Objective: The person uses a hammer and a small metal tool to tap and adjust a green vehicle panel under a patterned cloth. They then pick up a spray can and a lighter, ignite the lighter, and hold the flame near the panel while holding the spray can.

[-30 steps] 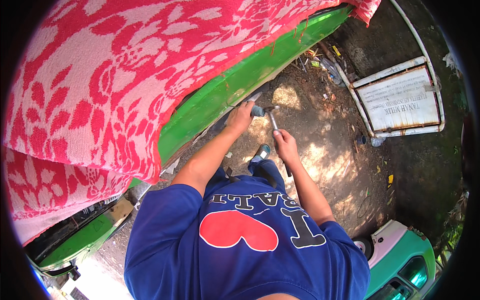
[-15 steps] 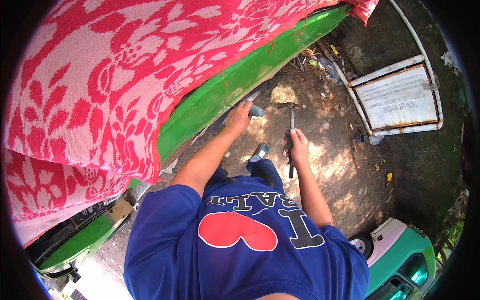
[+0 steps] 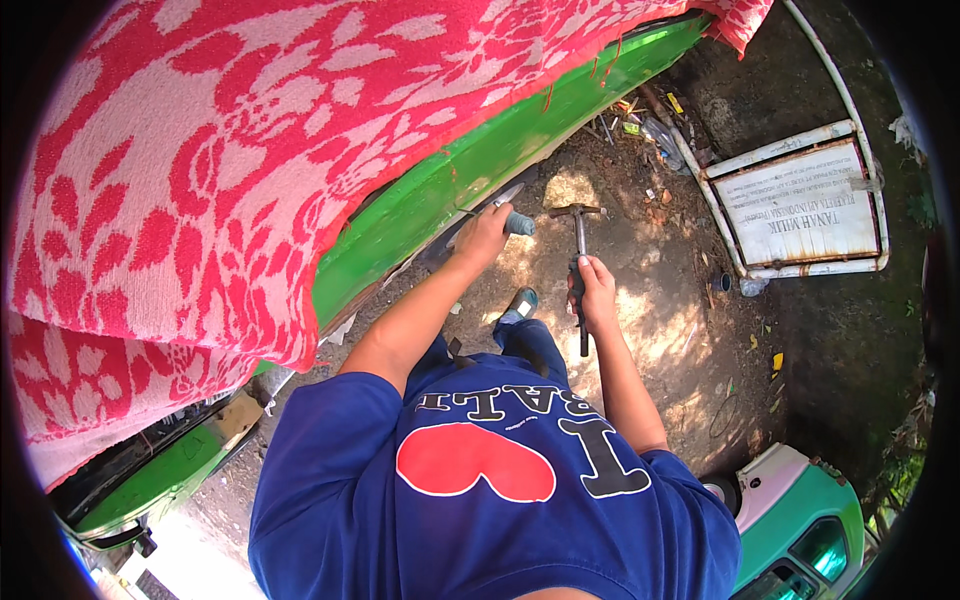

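My left hand (image 3: 482, 238) is closed on a grey-blue cylindrical tool (image 3: 519, 225), with a thin metal piece beside it, at the lower edge of a green vehicle body (image 3: 390, 250); I cannot tell exactly what the tool is. My right hand (image 3: 592, 290) grips a hammer (image 3: 582, 232) by its dark handle, head pointing away from me, to the right of the tool and apart from it. A red-and-pink patterned cloth (image 3: 200, 170) drapes over the green body above and left of my hands.
A rusty white-framed sign (image 3: 798, 205) lies at the right, near litter (image 3: 660, 140) on the dirt ground (image 3: 660, 360). A green-and-pink vehicle part with a wheel (image 3: 790, 510) stands at lower right. Another green panel (image 3: 165, 480) is at lower left. My shoe (image 3: 518, 305) rests below my hands.
About a second ago the hammer head was against the tool in my left hand; it has swung right, away from it, with my right hand. My left hand has barely moved.
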`<state>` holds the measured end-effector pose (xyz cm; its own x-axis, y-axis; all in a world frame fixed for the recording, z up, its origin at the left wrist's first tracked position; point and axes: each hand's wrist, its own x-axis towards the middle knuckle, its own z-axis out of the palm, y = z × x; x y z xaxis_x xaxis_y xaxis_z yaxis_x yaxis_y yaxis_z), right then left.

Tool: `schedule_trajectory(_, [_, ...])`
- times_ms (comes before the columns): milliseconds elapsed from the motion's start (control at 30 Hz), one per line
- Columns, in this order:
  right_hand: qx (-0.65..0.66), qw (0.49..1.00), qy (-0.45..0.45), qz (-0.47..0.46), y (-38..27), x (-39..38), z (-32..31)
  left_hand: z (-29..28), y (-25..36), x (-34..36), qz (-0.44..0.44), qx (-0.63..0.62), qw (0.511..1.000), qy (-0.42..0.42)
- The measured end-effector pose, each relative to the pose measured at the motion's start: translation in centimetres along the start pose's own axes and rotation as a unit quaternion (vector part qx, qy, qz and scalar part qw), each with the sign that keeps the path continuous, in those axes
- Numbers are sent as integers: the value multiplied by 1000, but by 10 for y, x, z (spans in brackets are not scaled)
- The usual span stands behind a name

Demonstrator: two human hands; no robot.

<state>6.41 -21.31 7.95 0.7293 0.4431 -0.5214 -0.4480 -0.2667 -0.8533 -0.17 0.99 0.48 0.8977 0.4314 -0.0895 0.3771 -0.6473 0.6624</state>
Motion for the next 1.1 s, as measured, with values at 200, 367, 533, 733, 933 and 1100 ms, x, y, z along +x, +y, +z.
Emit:
schedule_trajectory(200, [4, 1000, 4, 5, -2, 2, 0, 4, -6, 0, 8, -1, 1000, 18])
schedule_trajectory(367, [-14, 1000, 9, 13, 8, 0, -6, 6, -7, 3, -1, 5, 1000, 2])
schedule_trajectory(533, [-36, 999, 14, 30, 2, -3, -1, 7, -6, 12, -9, 1, 999, 32])
schedule_trajectory(733, [82, 989, 48, -114, 14, -2, 19, 12, -7, 19, -16, 14, 999, 39])
schedule_trajectory(933, [-118, 993, 3, -28, 40, 24, 23, 10, -7, 19, -33, 0, 997, 63])
schedule_trajectory(1100, [63, 989, 31, -132, 29, 1, 20, 11, -6, 18, -52, -34, 996, 63])
